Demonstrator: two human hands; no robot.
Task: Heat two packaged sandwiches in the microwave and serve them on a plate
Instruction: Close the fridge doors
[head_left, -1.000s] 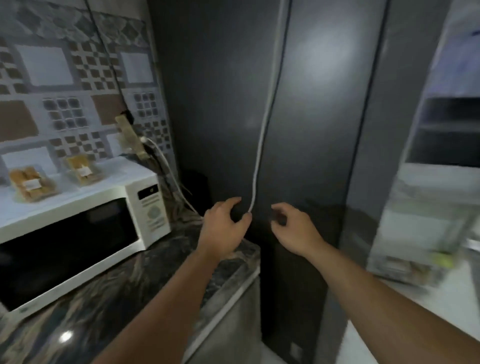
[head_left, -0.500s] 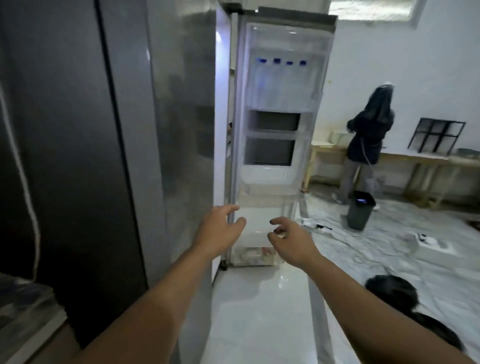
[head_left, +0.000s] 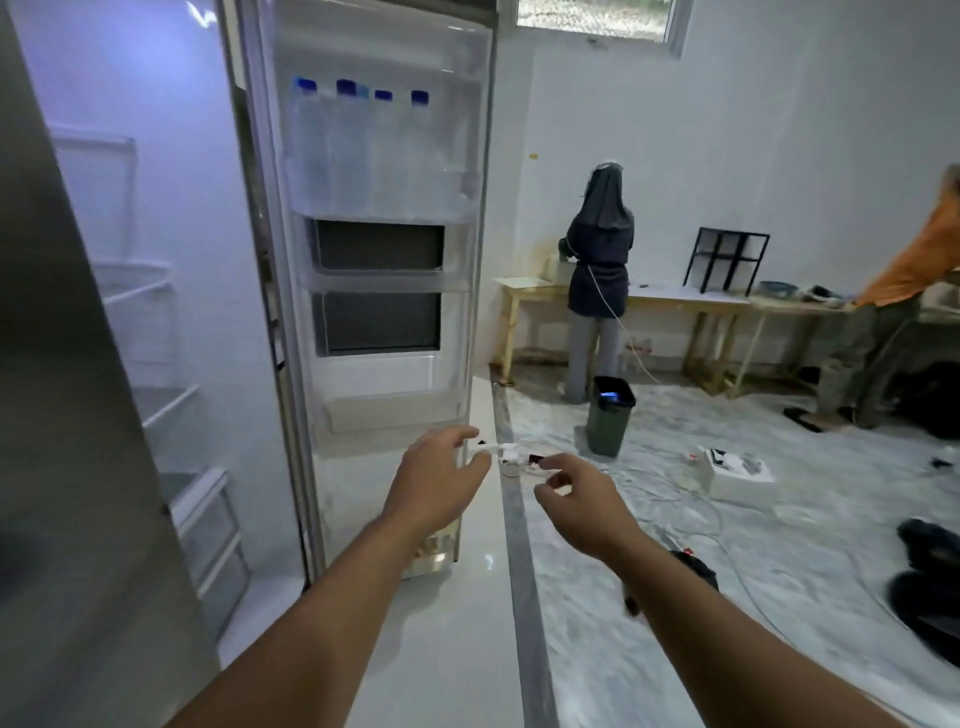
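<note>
zero sandwiches in view, whereabouts unknown | fridge door (head_left: 379, 234) stands open, water bottles (head_left: 363, 150) in its top rack | left hand (head_left: 434, 486) and right hand (head_left: 582, 501) loosely spread, empty | judged early: fetching, heating, plating all remain

Refrigerator door (head_left: 379, 234) stands swung open and serves as reference. Its top shelf carries four clear bottles (head_left: 358, 150) with blue caps, upright in a row. Left of the door, the refrigerator interior (head_left: 156, 291) shows white shelves and drawers. Right of the door, beyond it, a dark bin (head_left: 610, 422) stands on the sheet-covered floor (head_left: 727, 545). Behind the bin, a person in dark clothing (head_left: 600, 270) faces a wooden table (head_left: 675, 306) along the far wall. A black grid frame (head_left: 726, 260) leans on that table. A white box (head_left: 737, 470) lies on the floor right of the bin.
</note>
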